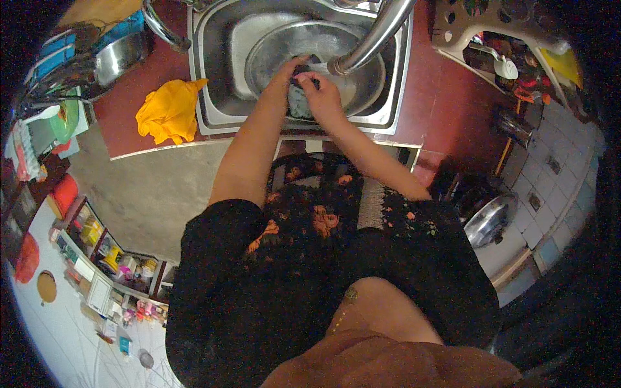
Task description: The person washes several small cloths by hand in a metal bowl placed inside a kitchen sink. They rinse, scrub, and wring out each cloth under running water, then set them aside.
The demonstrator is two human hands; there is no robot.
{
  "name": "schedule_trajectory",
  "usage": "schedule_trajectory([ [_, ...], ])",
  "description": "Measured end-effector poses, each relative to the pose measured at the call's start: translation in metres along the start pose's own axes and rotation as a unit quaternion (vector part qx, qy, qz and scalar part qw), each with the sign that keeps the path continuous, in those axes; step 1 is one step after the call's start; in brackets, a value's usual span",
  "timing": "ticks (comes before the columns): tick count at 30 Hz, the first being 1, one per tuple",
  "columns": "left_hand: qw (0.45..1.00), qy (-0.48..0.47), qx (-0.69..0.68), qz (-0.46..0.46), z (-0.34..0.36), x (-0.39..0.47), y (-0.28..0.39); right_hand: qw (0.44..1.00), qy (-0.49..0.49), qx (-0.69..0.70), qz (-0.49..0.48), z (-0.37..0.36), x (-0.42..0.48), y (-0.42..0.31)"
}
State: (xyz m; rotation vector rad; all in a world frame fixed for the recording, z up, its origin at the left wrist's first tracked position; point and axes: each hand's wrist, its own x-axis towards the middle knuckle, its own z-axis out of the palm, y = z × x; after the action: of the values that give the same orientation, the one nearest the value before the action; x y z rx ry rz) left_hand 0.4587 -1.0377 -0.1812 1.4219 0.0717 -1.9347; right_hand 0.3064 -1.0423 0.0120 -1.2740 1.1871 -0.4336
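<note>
Both my hands are over a round metal basin (271, 48) that sits in a stainless steel sink (196, 102). My left hand (296, 68) is at the upper left, its fingers on a small dark item too blurred to name. Close against it, my right hand (318, 89) has its thumb and fingers bent on the same dark item. Just below the hands, a pale bluish, bumpy thing (299, 103) shows between my wrists; what it is I cannot tell. A curved metal faucet (373, 39) reaches down from the upper right, its spout end just right of my hands.
A yellow-orange cloth (170, 111) lies on the red counter (121, 126) left of the sink. Behind it stands a metal pot (114, 63). A beige plastic rack (446, 39) with utensils is at the right. Lower right, a shiny metal lid (492, 218) lies near dark cookware.
</note>
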Motion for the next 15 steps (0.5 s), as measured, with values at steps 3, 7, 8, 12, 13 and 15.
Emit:
schedule_trajectory([
  [3, 0.954, -0.180, -0.095, 0.220, 0.045, -0.022, -0.032, 0.987, 0.078, -0.130, -0.057, -0.007, -0.017, -0.010],
  [7, 0.997, 0.013, -0.057, 0.052, 0.052, -0.007, -0.011, 0.968, 0.125, -0.217, 0.015, -0.004, 0.005, -0.007],
  [8, 0.995, 0.045, 0.018, 0.082, 0.081, -0.031, -0.005, 0.944, 0.076, -0.277, 0.161, -0.018, 0.026, 0.014],
  [12, 0.989, 0.104, 0.034, 0.097, 0.131, -0.088, 0.015, 0.969, 0.083, -0.233, -0.024, -0.044, 0.065, 0.101],
  [13, 0.993, 0.070, -0.051, 0.076, 0.123, -0.073, 0.006, 0.974, 0.108, -0.194, -0.038, -0.046, 0.079, 0.120],
  [15, 0.990, 0.068, -0.118, 0.043, 0.118, -0.068, 0.001, 0.969, 0.140, -0.199, 0.039, -0.058, 0.089, 0.134],
])
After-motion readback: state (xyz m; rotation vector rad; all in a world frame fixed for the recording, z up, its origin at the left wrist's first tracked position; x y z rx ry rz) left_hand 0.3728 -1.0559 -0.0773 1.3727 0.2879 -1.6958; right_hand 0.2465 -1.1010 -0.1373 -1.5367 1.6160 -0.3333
